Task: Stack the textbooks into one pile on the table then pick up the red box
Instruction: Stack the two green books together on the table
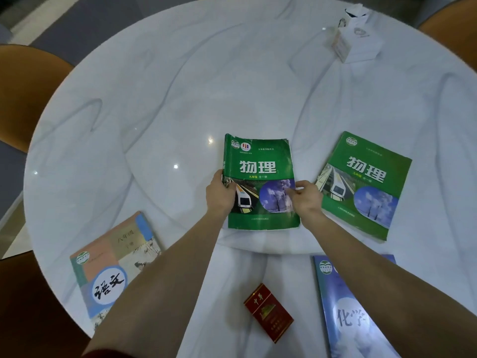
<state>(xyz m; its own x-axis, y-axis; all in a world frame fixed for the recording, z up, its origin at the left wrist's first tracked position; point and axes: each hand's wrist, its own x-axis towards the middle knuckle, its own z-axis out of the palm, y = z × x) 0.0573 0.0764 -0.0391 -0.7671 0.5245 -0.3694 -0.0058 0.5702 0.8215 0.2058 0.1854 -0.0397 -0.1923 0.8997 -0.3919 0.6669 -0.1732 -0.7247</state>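
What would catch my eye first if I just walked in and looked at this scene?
Two bare arms reach in, and the left hand and right hand grip the middle green textbook by its side edges at the centre of the round white table. A matching green textbook lies to its right. Nearer the person, a small red box sits between the arms.

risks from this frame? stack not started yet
1. Both hands, left and right, pinch the middle green book only at its side edges; the soft, curled cover could flop or slip.
2. The red box lies between the forearms, so dragging books inward could knock it.
3. The blue book appears near the table edge.
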